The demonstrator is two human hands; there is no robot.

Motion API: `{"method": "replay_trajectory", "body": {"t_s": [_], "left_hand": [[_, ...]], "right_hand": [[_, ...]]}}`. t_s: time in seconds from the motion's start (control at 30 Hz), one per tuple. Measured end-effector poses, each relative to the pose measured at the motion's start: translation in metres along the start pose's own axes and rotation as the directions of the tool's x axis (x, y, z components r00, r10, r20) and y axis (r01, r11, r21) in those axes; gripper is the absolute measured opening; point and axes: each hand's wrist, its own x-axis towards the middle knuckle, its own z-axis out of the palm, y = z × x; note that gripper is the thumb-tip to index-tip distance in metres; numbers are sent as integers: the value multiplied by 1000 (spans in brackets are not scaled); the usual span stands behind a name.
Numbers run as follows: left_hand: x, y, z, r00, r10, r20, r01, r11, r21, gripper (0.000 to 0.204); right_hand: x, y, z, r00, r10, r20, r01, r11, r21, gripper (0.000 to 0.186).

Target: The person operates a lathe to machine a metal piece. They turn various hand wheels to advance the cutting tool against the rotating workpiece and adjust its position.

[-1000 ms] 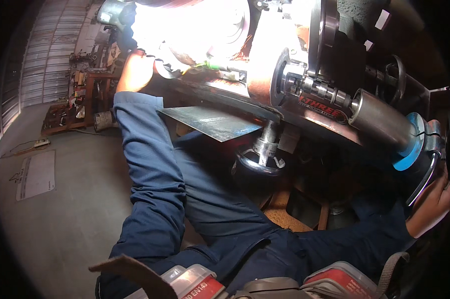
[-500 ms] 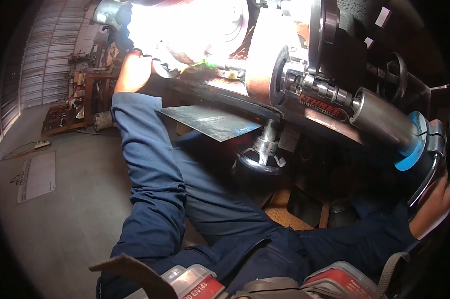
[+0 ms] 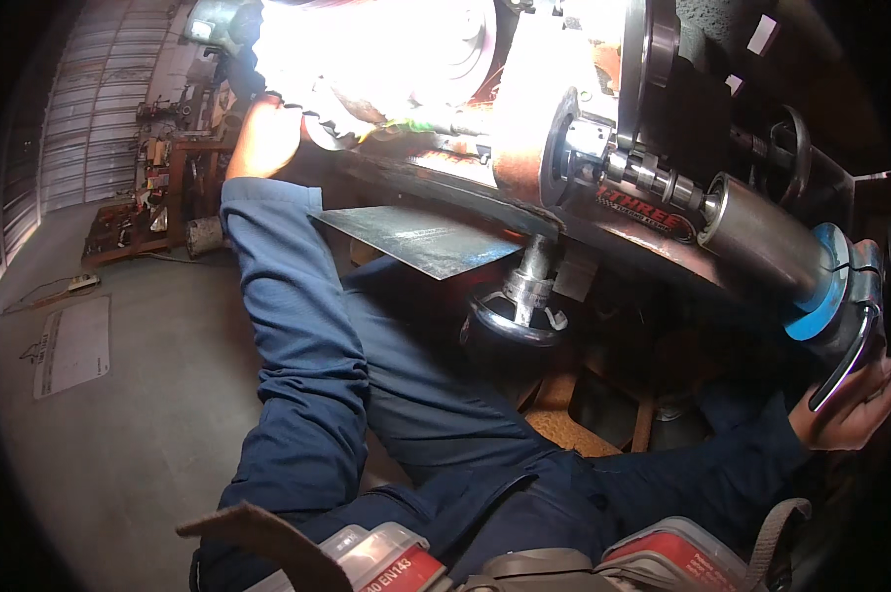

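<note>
At the upper left, my left hand (image 3: 268, 138) reaches up to the grinding machine, its fingers lost in the white glare beside a large bright wheel (image 3: 465, 39). A shiny camshaft (image 3: 653, 178) lies between a round chuck plate (image 3: 561, 148) and a grey cylindrical tailstock (image 3: 769, 237) with a blue collar (image 3: 820, 296). At the far right my right hand (image 3: 845, 409) is curled close below a bent metal lever (image 3: 845, 360). What its fingers hold is too dark to make out. Small sparks show near the wheel.
A flat metal sheet (image 3: 426, 240) juts out above my thigh. Beneath the machine bed sits a chrome handwheel (image 3: 515, 321), and another handwheel (image 3: 791, 148) stands at the upper right. On the left are a cluttered workbench (image 3: 154, 212) and a white board (image 3: 74, 345) on the floor.
My right hand has shifted a little left, with more of its curled fingers showing. The chuck has turned, and the tailstock sits slightly further right. My left hand has barely moved.
</note>
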Motion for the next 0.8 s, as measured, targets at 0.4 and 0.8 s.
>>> {"method": "replay_trajectory", "body": {"t_s": [0.4, 0.8], "left_hand": [[2, 5, -2, 990, 138, 36, -138, 990, -18, 23], [-6, 18, -2, 994, -110, -27, 108, 992, -67, 27]], "right_hand": [[-21, -2, 29, 824, -471, -316, 380, 871, -310, 21], [0, -23, 8, 905, -403, -138, 357, 894, -270, 27]]}}
